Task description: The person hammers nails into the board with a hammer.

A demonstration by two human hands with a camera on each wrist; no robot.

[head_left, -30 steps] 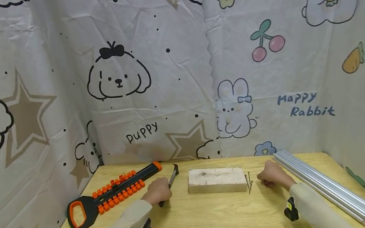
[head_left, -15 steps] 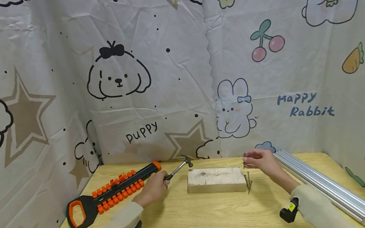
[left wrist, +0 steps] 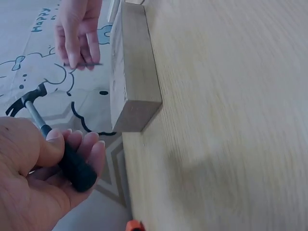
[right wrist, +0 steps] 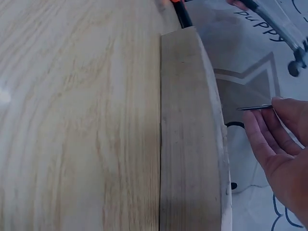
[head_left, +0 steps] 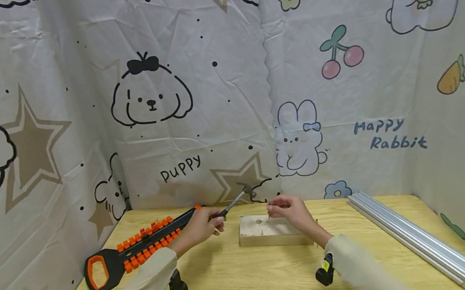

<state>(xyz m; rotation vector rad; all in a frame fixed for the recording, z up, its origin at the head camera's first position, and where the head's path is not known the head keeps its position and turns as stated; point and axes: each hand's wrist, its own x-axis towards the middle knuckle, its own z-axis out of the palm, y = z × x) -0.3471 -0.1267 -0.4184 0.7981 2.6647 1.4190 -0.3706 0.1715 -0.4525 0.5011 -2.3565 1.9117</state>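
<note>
A claw hammer (head_left: 247,191) is in my left hand (head_left: 201,227), which grips its black handle (left wrist: 76,168) with thumb and fingers. The hammer's head is raised above the table, left of and beyond a pale wooden block (head_left: 253,237). My right hand (head_left: 292,212) is over the middle of the block and pinches a nail (right wrist: 254,108) between thumb and fingertips. In the right wrist view the nail's tip points toward the block's upper face, with a gap between them. The block lies flat on the table (head_left: 254,283).
On the left lies a black and orange rack (head_left: 152,241) with small orange clips. A long silver metal bar (head_left: 416,237) lies along the right side. Loose nails at the block's right end are mostly hidden by my right arm. A printed cloth (head_left: 228,115) hangs behind the table.
My left hand has lifted the hammer off the table and swung its head up and right. The right hand has picked up a nail right of the block and carried it left over the block.
</note>
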